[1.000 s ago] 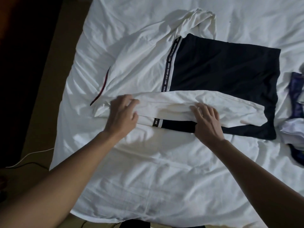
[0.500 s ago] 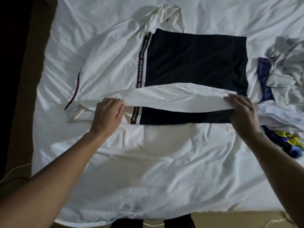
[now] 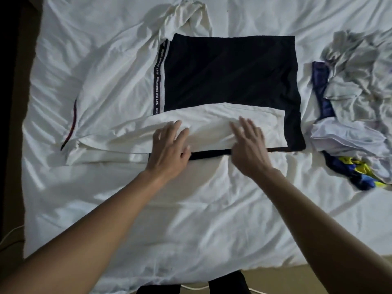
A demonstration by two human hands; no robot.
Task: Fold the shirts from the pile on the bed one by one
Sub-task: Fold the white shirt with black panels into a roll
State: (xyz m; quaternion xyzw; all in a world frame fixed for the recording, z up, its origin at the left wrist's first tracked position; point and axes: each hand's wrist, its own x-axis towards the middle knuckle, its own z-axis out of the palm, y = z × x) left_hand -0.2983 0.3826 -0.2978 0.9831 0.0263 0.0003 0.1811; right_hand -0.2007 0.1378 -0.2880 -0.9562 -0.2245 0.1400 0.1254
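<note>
A white and navy shirt (image 3: 229, 75) lies spread on the bed, with a lettered stripe between its white and navy parts. Its near white sleeve (image 3: 214, 122) is folded lengthwise across the navy body. My left hand (image 3: 169, 149) lies flat on that sleeve with fingers spread. My right hand (image 3: 249, 145) presses on it beside the left, fingers straight. A thin navy strip shows below the folded edge between my hands. The pile of shirts (image 3: 356, 98), grey, white, blue and yellow, sits crumpled at the right.
The white bed sheet (image 3: 169, 219) is wrinkled and covers the whole bed. The far white sleeve (image 3: 191, 15) bunches at the top. A dark floor strip runs along the left edge, with a cable (image 3: 8, 238) at the lower left.
Both hands have let go of the sleeve's ends and come together at its middle, now lying flat. The sleeve lies lower, covering more of the navy near edge.
</note>
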